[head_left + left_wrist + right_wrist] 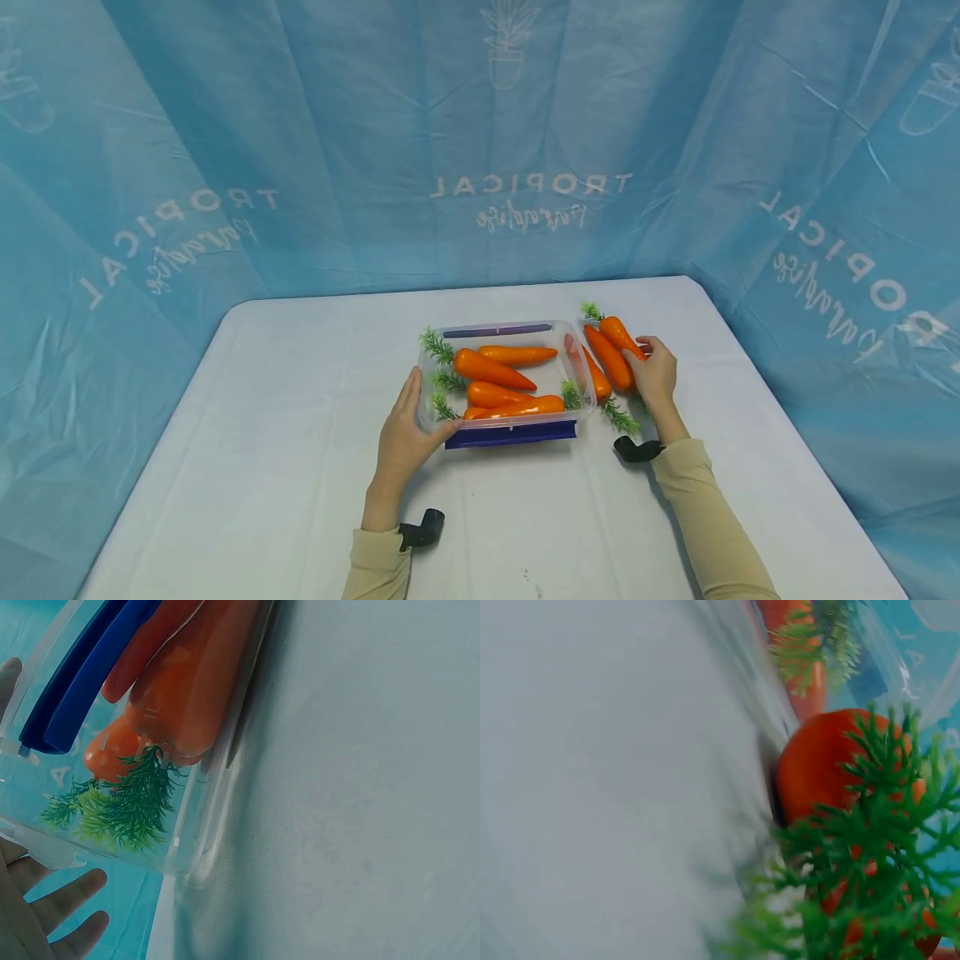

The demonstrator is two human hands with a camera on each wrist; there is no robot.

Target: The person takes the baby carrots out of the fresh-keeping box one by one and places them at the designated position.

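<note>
A clear plastic food container [583, 367] with blue clip flaps stands on the white table with several orange toy carrots [495, 369] in it. My left hand [405, 437] holds its near left corner, thumb on the front rim and fingers along the left side. In the left wrist view some fingers [69, 900] spread straight beside the wall. To the right of the container, three more carrots lie close together. My right hand [654, 371] pinches the tapered end of the outermost carrot [617, 332]. Green leaves [877, 817] fill the lower right of the right wrist view.
The white table [300, 442] reaches back to a blue printed curtain [480, 208] that hangs behind and along both sides. A blue flap [510, 434] sticks out at the container's front. Black wrist mounts [423, 528] sit on both forearms.
</note>
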